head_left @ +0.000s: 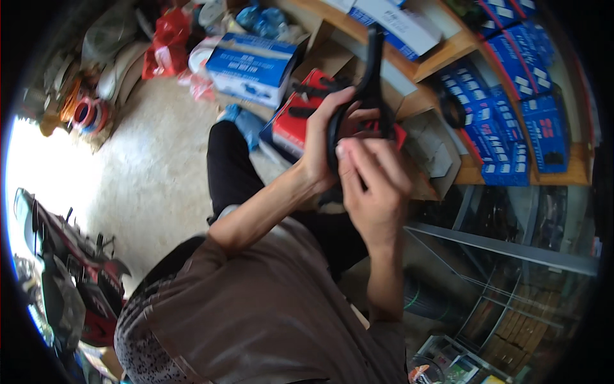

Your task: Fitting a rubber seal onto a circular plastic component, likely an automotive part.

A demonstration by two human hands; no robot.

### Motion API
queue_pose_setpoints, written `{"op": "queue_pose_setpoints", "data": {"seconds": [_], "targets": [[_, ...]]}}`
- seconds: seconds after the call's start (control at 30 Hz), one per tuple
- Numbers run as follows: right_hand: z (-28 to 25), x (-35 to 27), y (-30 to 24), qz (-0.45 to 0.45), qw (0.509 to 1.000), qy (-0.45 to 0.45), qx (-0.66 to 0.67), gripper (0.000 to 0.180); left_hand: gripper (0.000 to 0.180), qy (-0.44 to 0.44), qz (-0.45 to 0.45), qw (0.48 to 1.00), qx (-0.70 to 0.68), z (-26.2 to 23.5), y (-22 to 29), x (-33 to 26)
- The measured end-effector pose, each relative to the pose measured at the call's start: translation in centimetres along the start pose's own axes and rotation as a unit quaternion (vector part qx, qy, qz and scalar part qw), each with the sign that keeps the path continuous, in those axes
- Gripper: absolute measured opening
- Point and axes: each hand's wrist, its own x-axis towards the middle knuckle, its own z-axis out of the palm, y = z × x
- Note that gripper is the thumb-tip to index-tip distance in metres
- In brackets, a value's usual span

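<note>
A curved black part [372, 70] with a long narrow arm rising from its rounded body is held up in front of me. What kind of part it is, I cannot make out. My left hand [322, 137] wraps round its left side, with the fingers partly hidden behind it. At its lower edge, my right hand [376, 182] is closed in a pinch, thumb against bent fingers; anything small between them is hidden. Just behind my hands stands a red box [289, 130] with several black pieces lying on top.
A blue and white carton [251, 67] stands beyond the red box. Wooden shelving [448, 57] on the right holds rows of blue packets [489, 121]. Below it is a glass case with a metal frame [505, 243]. A red motorbike [83, 288] is parked at the left on the concrete floor [153, 153].
</note>
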Motion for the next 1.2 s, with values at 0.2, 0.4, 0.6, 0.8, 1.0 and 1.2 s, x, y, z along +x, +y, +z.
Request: {"op": "queue_pose_setpoints", "data": {"seconds": [0.2, 0.4, 0.6, 0.8, 1.0, 1.2], "targets": [[1.2, -1.3, -0.4, 0.116, 0.991, 0.022, 0.069, 0.013, 0.060, -0.005, 0.152, 0.985, 0.078, -0.3, 0.4, 1.1], [0.6, 0.4, 0.0, 0.045, 0.995, 0.057, 0.061, 0.011, 0.071, -0.105, 0.132, 0.985, 0.027, 0.6, 0.5, 0.9], [-0.1, 0.4, 0.3, 0.121, 0.979, 0.026, 0.162, 0.006, 0.078, -0.106, 0.207, 0.964, 0.131, 1.2, 1.2, 1.7], [1.1, -0.9, 0.2, 0.076, 0.991, 0.078, 0.075, 0.014, 0.080, -0.062, 0.185, 0.967, 0.166, 0.9, 0.6, 1.9], [0.0, 0.0, 0.5, -0.028, 0.998, 0.040, 0.027, 0.018, 0.062, -0.072, 0.122, 0.988, 0.066, 1.8, 1.7, 1.0], [-1.3, 0.5, 0.5, -0.031, 0.998, -0.039, 0.044, 0.017, 0.058, -0.111, 0.047, 0.989, 0.080, 1.1, 1.6, 1.2]]}}
